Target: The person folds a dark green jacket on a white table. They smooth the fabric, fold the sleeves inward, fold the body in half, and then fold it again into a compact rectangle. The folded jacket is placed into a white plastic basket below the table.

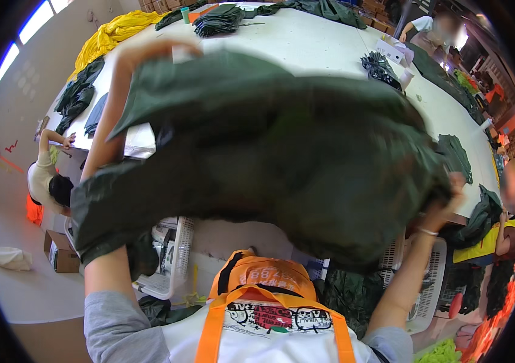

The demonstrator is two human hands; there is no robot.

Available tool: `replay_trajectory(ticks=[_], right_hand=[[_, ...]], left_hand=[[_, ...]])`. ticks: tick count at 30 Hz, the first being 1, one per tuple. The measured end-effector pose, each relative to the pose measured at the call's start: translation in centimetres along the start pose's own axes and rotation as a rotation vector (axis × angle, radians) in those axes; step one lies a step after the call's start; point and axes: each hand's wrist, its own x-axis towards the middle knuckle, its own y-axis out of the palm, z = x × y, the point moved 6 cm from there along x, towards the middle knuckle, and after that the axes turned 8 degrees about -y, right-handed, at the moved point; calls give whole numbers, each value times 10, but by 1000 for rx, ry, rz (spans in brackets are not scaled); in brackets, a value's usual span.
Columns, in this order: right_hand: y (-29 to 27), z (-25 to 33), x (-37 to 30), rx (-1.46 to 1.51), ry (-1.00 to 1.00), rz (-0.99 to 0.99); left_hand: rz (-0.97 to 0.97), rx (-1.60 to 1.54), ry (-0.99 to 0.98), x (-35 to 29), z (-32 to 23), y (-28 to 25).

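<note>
A large dark green garment (281, 163) of thin, slightly shiny cloth is spread in the air in front of me, blurred by motion. Its left end drapes over my left forearm. My left hand (157, 49) is raised at its upper left edge; the fingers look stretched out, though smeared. At the garment's right end, my right hand (448, 196) is closed on the cloth. Much of the near table edge is hidden behind the garment.
A big white table (306, 39) carries folded dark green stacks (218, 20), a yellow cloth heap (115, 36) and a small white box (390, 48). White plastic baskets (183, 254) stand below. Other people work at the left (48, 181), far right (436, 30) and right (505, 236).
</note>
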Motion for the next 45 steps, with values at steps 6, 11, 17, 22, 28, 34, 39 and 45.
replay_trajectory(ticks=[6,11,17,22,28,34,39,45], right_hand=[[-48,73,52,-338,24,203],[9,101,39,-283,2,339],[85,111,103,-771,-547,280],[213,-33,148,-1106,-586,320],[278,-285,83,-1510,-646,856],[246,-519,-54,-1514,-154,1120],[241,-509,-45,-1382,158,1204],[252,-524,-51,-1407,140,1201]], left_hand=[[66,61,329,-45,17,17],[-107,149,101,-54,81,-16],[-260,380,118,5,111,-65],[-285,694,72,109,167,-43],[-67,236,-324,191,407,246],[135,587,-699,100,477,414],[-209,437,-758,-36,486,409],[220,498,-1288,-253,332,379]])
